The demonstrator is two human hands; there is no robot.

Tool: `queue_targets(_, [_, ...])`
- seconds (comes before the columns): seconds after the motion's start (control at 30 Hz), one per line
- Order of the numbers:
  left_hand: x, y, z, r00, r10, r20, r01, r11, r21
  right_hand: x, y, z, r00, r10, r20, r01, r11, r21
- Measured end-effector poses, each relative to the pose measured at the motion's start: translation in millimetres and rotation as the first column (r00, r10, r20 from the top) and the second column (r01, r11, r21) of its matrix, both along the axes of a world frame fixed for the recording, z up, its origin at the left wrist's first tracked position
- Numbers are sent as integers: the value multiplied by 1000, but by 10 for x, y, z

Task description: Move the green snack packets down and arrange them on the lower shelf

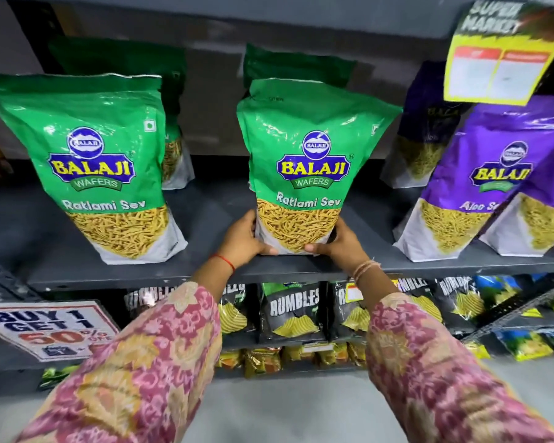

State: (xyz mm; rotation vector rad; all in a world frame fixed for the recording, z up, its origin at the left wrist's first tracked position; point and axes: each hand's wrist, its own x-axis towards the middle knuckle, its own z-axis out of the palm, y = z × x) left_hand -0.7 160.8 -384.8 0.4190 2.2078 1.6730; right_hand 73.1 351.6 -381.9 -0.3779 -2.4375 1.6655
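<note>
Pink floral sleeves (147, 356) filled the near foreground, one to each arm, reaching up toward a grey metal shelf (160, 276). The left hand (242, 241) and the right hand (339, 243) each had their grip clamped on the lower corners of the middle green packet (314, 161), which stood upright at the front edge of that shelf, thumbs pressed across its pale bottom. A red thread circled the left wrist and thin bangles the right.

Just below the shelf edge, between the two forearms, black Rumbles packets (290, 311) stood in a row on a lower shelf, with smaller yellow packets beneath them. A "Buy 1 Get 1" sign (45, 327) hung at the lower left.

On the same shelf as the held packet, a second green packet (90, 167) stood well apart to the left, leaning slightly back. To the right stood purple packets (493, 174), the nearest tilted against its neighbour. Farther back, more green packets (298, 63) stood behind the front ones, partly hidden by them. A yellow supermarket tag (499, 59) hung from the shelf above at the upper right, covering part of the purple row.
</note>
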Motion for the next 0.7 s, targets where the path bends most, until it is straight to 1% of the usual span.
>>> queue_targets(0.1, [70,-4,-32,1000,27,-10,-28,999,-28,23,7,-38,999,41,34,-41,999,-2])
queue_targets(0.2, [83,-10,-24,999,33,8,-33,999,-36,8,13,-65,997,71,34,-72,997,24])
queue_targets(0.3, [101,-20,-1,999,25,37,-24,999,-20,11,24,-69,995,81,54,-83,996,39])
queue_targets(0.47, [113,-42,-25,999,9,42,-8,1000,-21,28,19,-102,993,101,56,-105,992,65])
queue_targets(0.6, [77,-63,-59,999,9,35,-7,998,-55,22,15,-130,995,87,43,-89,994,56])
queue_targets(0.7, [54,-80,-80,1000,-11,27,13,996,-86,21,8,-125,994,85,69,-91,991,94])
